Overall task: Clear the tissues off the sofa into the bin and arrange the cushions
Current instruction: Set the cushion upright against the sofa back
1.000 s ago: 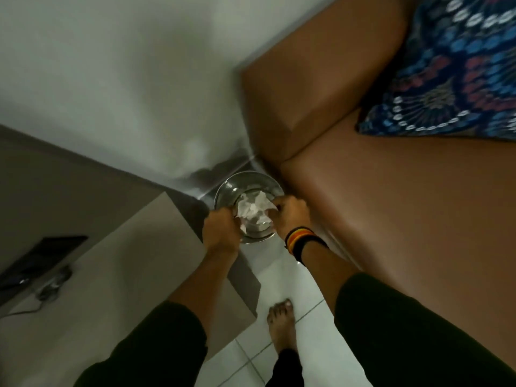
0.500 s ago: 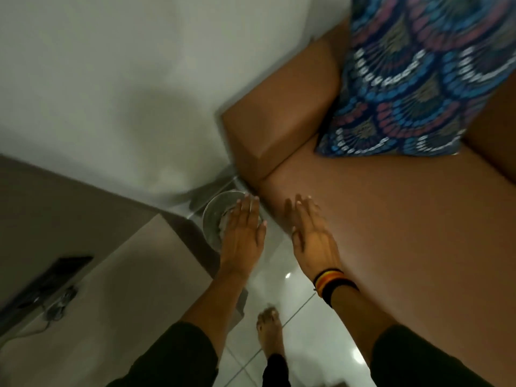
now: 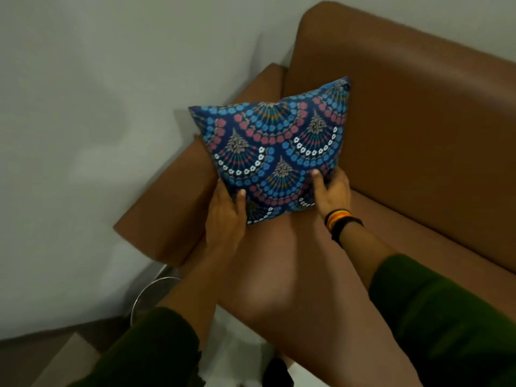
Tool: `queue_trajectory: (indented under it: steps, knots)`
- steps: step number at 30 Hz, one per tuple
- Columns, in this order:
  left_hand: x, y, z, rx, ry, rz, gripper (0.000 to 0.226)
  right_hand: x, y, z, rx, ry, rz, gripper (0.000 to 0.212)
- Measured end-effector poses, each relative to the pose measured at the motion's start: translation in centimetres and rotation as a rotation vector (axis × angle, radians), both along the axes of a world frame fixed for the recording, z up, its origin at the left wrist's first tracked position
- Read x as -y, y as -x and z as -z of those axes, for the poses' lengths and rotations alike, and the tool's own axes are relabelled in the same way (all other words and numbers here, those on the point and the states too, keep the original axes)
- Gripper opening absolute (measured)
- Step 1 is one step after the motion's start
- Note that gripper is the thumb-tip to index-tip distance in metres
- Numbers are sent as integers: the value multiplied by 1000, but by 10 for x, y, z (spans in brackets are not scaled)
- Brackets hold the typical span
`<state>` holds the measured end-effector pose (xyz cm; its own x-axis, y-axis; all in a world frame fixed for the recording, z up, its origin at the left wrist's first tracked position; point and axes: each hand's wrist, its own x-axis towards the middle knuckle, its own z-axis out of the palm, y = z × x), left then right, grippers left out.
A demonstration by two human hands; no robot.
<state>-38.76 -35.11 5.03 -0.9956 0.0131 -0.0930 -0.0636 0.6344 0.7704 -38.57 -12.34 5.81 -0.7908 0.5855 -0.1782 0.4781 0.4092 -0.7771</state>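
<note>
The left hand (image 3: pixel 226 216) and the right hand (image 3: pixel 332 191) both grip the lower corners of the blue patterned cushion (image 3: pixel 273 152); it stands tilted in the corner of the brown sofa (image 3: pixel 418 141).

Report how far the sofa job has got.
Done, apparently: no tissues show on the visible sofa seat; the bin is mostly hidden. In hand: left hand and right hand grip the cushion's lower corners. Left: setting it in place; other cushions are out of view.
</note>
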Motion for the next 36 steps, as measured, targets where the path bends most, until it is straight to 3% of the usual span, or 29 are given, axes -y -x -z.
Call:
queue_trajectory:
  steps: [5,8,13,16,23,26,30,33,36]
  knots:
    - [-33,19,18,-34,-86,-157,69,-41,56,9,-33,226,128,81]
    - [-43,21,30,-72,-112,-225,68,-52,75,14,32,361,153,98]
    - [-59,22,27,-126,-95,-247,53,-58,63,7,7,427,191,114]
    - [-73,14,15,-123,-87,-186,46,-66,21,-7,-66,456,253,115]
    - [-173,6,-5,-100,-91,152,58,-132,-100,-15,-270,433,553,91]
    - [-214,10,12,84,-217,295,58,-163,-128,-6,-251,384,621,88]
    - [-232,21,31,300,-276,367,75,-190,-138,9,-171,442,561,79]
    - [-222,0,17,229,-157,432,83,-185,-165,4,-194,438,555,82]
    - [-215,-27,9,40,47,434,85,-165,-189,3,-117,319,522,97]
